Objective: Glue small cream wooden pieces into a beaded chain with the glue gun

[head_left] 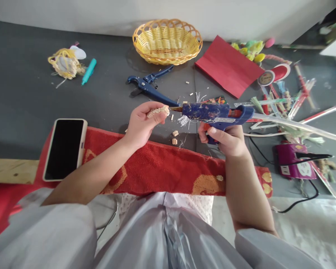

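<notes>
Just in front of a yellow basket (167, 41), the right hand (226, 138) grips a blue glue gun (212, 112), its nozzle touching a small woven piece (158, 111) pinched in the left hand (141, 125).

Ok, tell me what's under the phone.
The phone lies screen up on the red towel, near the towel's end by a wooden board. Whatever lies beneath the towel there is covered.
</notes>
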Demonstrator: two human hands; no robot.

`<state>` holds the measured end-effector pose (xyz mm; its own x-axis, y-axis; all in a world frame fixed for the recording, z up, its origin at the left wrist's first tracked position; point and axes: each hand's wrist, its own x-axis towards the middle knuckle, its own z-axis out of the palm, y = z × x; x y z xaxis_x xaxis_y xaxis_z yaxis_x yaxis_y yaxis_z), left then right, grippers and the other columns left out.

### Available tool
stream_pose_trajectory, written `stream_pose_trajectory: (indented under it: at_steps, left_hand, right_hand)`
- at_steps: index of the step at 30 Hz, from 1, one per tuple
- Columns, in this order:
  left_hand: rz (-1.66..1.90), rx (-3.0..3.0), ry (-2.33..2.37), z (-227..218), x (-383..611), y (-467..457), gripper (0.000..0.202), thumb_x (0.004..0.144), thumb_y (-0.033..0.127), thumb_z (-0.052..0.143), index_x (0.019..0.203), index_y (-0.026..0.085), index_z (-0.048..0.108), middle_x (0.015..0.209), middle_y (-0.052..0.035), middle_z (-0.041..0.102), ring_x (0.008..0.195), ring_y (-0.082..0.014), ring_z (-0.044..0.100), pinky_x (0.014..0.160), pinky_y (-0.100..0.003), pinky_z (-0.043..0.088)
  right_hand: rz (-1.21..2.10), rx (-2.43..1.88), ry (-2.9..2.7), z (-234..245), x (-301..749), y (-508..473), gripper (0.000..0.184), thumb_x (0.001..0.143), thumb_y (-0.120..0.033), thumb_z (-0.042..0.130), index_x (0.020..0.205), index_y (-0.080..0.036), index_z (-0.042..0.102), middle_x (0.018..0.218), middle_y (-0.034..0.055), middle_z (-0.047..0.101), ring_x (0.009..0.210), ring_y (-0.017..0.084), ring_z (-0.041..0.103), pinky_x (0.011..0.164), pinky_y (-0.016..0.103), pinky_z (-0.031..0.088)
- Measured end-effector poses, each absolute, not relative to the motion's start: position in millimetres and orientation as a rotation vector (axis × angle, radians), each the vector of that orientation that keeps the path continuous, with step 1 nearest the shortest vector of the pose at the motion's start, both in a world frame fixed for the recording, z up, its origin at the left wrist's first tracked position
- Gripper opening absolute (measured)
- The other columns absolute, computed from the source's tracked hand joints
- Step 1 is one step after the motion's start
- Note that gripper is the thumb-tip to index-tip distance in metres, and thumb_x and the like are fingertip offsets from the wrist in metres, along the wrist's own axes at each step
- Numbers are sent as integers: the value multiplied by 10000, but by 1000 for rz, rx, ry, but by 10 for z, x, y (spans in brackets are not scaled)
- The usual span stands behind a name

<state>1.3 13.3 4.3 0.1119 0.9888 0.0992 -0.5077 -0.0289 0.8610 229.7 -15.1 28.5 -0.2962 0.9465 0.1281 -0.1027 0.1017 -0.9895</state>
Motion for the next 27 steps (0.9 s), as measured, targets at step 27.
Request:
stream_pose_trajectory:
  at_steps: [27]
  left_hand:
    - [1376, 965, 698, 38, 19, 121, 245, 590, 326, 937, 762, 257, 777, 684, 55, 712, 548, -16, 626, 535, -120, 519]
  right_hand:
    - [1396, -899, -1522, 245, 2356, -142, 303, 866, -429, 705, 695, -182, 666, 628, 11, 631, 544, 127, 576, 513, 278, 447]
